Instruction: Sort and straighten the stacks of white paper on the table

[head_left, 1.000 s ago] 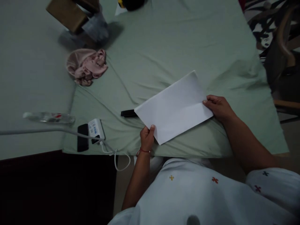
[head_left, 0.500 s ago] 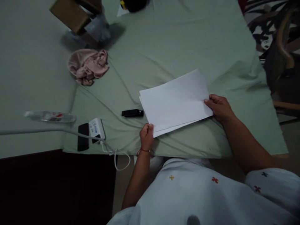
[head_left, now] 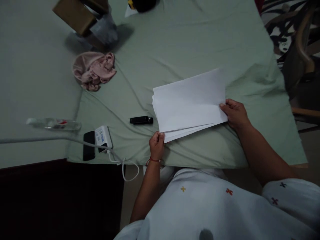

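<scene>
White sheets of paper [head_left: 190, 101] are held between my two hands above the cloth-covered table. The sheets lie slightly out of line, with the lower ones showing along the near and left edges. My left hand [head_left: 157, 145], with a red string at the wrist, pinches the near left corner. My right hand [head_left: 235, 113] grips the right edge, its thumb on top and the other fingers partly hidden. Left of the paper lies a black stapler [head_left: 141, 120], touched by neither hand.
A pale green cloth [head_left: 190, 43] covers the table. On the left are a crumpled pink cloth [head_left: 96, 71], a plastic bottle [head_left: 53, 124], a black phone [head_left: 89, 146], and a white power strip [head_left: 103, 136] with a cable. A cardboard box [head_left: 75, 16] stands at the back left.
The top of the paper stack has shifted up and slightly right, and its sheets fan out more along the near edge. My right hand has moved slightly right; my left hand stays nearly in place.
</scene>
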Tool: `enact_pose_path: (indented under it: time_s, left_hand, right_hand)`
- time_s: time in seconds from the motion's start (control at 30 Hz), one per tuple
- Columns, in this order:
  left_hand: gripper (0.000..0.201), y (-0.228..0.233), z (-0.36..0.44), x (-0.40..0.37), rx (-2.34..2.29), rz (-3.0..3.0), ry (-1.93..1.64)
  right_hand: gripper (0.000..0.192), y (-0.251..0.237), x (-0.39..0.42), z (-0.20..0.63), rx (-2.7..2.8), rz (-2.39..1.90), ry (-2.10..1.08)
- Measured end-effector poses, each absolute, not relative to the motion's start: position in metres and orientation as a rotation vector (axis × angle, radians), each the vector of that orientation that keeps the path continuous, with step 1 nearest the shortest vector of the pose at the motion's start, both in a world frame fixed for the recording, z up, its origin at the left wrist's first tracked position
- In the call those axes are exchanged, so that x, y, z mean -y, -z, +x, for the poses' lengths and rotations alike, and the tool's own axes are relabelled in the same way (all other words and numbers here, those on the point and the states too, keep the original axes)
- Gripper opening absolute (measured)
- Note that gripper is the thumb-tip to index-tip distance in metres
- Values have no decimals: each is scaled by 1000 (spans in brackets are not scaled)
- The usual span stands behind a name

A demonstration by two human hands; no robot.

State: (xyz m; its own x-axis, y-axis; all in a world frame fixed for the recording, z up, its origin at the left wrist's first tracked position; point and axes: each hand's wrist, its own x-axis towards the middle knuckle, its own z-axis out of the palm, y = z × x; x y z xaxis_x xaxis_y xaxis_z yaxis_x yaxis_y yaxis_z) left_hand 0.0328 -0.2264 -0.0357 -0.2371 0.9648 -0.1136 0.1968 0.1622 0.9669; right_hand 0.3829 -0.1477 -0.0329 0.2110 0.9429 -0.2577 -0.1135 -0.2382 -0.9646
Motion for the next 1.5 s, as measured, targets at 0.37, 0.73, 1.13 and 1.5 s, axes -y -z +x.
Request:
enact_pose_path:
  time_s: [0.37, 0.73, 1.13, 1.5]
  left_hand:
    - [46, 35, 33, 227, -1525, 1166, -1111]
    - [43, 42, 33, 223, -1504, 1059, -1287]
    - [48, 41, 35, 223, -1539, 1095, -1265]
    - [45, 43, 33, 226, -1481, 1032, -1254]
  right_hand:
    - [33, 31, 146, 382, 835, -1367, -1242]
    - [34, 26, 151, 383, 942, -1394, -1300]
    - [27, 29, 152, 385, 979, -1404, -1286]
    - [27, 30, 151, 385, 970, -1376, -1265]
